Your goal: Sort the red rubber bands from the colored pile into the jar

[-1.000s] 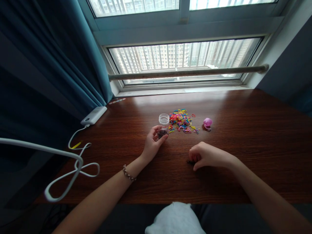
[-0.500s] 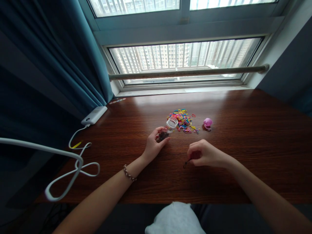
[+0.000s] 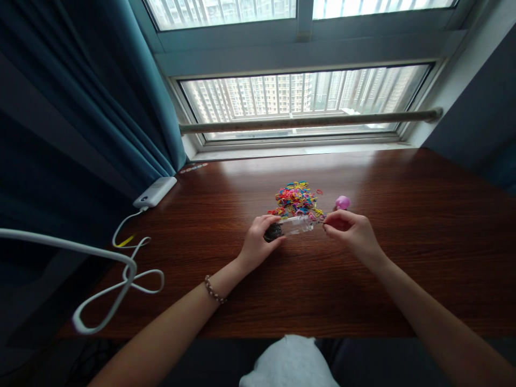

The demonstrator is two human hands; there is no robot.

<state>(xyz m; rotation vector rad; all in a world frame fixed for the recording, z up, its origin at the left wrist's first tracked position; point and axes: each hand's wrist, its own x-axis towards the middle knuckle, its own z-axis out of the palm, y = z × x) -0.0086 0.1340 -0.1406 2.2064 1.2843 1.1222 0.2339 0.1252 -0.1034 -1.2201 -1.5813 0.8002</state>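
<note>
My left hand (image 3: 258,242) is wrapped round a small clear plastic bottle (image 3: 299,225) that lies nearly on its side, mouth to the right. Dark rubber bands (image 3: 273,232) are bunched at its bottom end, partly hidden by my fingers. At the bottle's mouth, my right hand (image 3: 350,231) pinches something small and dark, which looks like a rubber band. Just beyond the bottle is a loose pile of colourful rubber bands (image 3: 296,198). A pink round object (image 3: 342,202) sits behind my right fingers, its lower part covered.
The brown wooden table (image 3: 403,215) reaches back to a window with a rail (image 3: 306,123). A white power bank (image 3: 155,192) stands at the left edge by a blue curtain (image 3: 133,107). Its white cable (image 3: 133,269) loops over the left side.
My right hand has moved up and to the right, bringing the small dark thing to the bottle's mouth. The bottle has tipped over so its mouth points right.
</note>
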